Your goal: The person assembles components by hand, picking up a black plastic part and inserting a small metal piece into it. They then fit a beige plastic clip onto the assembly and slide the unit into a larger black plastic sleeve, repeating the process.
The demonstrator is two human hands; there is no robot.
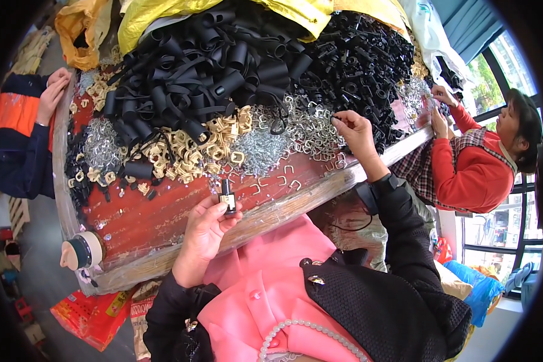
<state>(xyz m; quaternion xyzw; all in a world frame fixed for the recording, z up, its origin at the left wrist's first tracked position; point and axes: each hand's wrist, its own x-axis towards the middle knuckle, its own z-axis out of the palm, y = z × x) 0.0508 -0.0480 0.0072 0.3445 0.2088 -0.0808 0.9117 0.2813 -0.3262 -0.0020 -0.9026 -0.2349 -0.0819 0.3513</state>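
My left hand [206, 229] is closed around a small black fitting with a cream part [227, 196], held upright above the near edge of the red tabletop [157, 223]. My right hand [357, 137] reaches out at the right, thumb and fingertips pinched together beside a heap of U-shaped metal rings [314, 130]; whatever is between them is too small to make out. Left of the rings lie small silver pins [259, 151] and cream plastic pieces [187, 158]. Small black plastic parts [356, 66] are heaped just beyond my right hand.
Black tubes with straps [193, 72] make a large pile at the back, below yellow sacks [277, 15]. A lidded jar [90, 248] stands at the left corner. A wooden rim [271, 214] borders the table. Co-workers sit left, in an orange-and-navy top [18, 114], and right, in red sleeves [455, 175].
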